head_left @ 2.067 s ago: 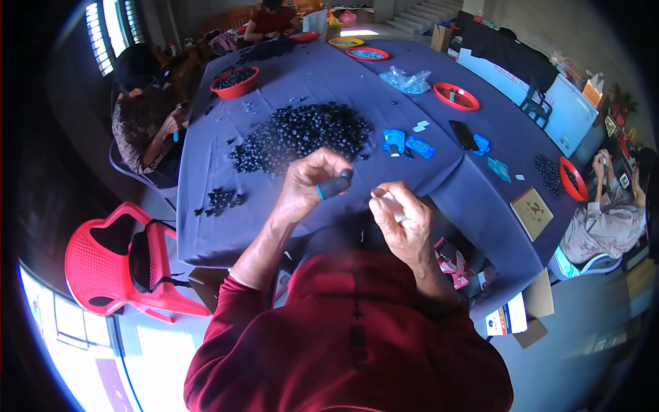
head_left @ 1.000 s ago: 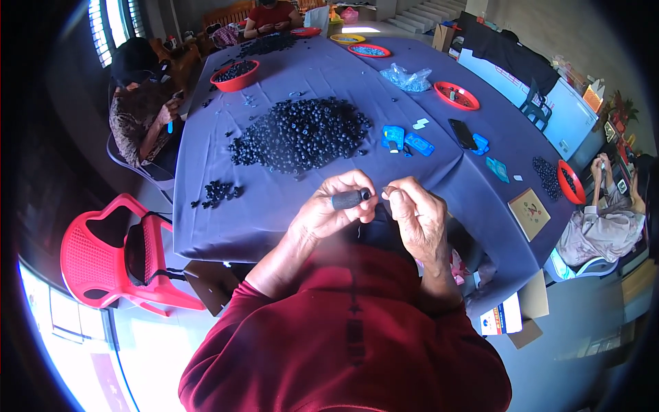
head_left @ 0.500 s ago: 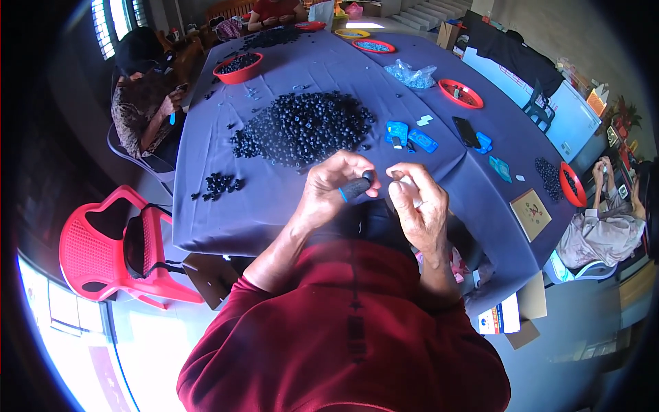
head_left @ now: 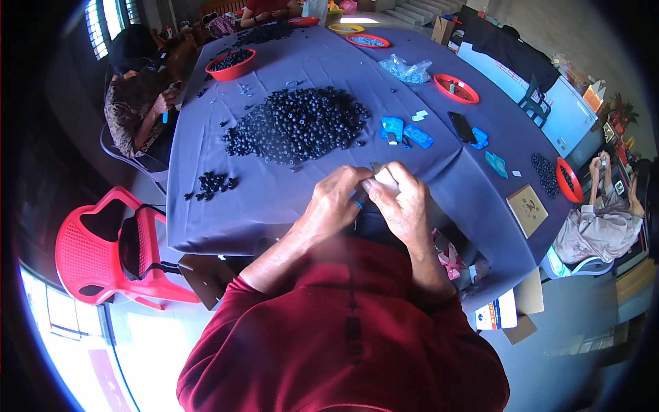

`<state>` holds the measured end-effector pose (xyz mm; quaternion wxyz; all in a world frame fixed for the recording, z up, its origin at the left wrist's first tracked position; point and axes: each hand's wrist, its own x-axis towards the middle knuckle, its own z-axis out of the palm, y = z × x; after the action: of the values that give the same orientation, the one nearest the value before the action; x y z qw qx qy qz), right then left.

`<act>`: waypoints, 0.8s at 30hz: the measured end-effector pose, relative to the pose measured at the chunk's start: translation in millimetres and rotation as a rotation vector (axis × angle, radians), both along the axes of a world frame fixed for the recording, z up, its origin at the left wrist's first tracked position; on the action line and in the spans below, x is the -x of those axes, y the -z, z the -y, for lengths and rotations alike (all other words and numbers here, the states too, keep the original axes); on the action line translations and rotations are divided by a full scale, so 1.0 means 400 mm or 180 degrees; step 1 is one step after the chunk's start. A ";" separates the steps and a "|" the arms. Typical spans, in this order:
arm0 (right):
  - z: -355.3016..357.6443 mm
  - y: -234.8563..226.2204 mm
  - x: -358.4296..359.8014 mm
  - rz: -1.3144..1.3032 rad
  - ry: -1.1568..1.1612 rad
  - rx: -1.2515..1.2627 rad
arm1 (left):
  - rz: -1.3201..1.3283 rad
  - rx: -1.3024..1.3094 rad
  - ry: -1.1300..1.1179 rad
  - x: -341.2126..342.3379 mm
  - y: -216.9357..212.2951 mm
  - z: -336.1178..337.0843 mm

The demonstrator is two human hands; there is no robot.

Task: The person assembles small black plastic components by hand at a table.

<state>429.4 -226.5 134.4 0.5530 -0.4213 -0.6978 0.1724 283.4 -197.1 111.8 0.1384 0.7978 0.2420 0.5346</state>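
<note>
My left hand (head_left: 332,204) and my right hand (head_left: 403,204) meet over the table's near edge, fingertips touching. The left is closed in a pinch, a dark finger cot (head_left: 361,198) with a blue rim on one finger; its small black rounded piece is now mostly hidden by the fingers. My right hand is closed on a small whitish flat piece (head_left: 386,180), its thumb pressed toward the left fingers. A dark grey tip (head_left: 375,167) sticks up between the hands; I cannot tell which thing it belongs to. Beyond lies a large pile of small black pieces (head_left: 298,125).
A smaller black cluster (head_left: 214,184) lies left on the cloth-covered table (head_left: 274,214). Red bowls (head_left: 233,67), blue packets (head_left: 417,136), a phone (head_left: 461,128) and a clear bag (head_left: 405,70) stand around. People sit left, right and far; a red chair (head_left: 103,247) is left.
My hands have come together from slightly apart, the right moving left against the left hand. The black piece between the left fingers has become mostly hidden. The view has shifted slightly.
</note>
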 end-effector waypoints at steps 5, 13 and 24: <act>-0.112 0.052 -0.048 -0.0275 0.0220 0.0779 | 0.0162 0.1060 0.0205 0.019 0.044 -0.048; -0.421 0.257 -0.300 0.0002 0.1263 0.1641 | -0.0709 0.1645 0.0171 0.191 0.158 -0.059; -0.590 0.303 -0.352 0.1669 0.2259 0.1744 | -0.0670 0.1777 0.0202 0.193 0.175 -0.054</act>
<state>570.3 9.7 13.2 0.2534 -0.7904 -0.5563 0.0392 206.2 -175.7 41.9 0.3432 0.7871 0.3676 0.3571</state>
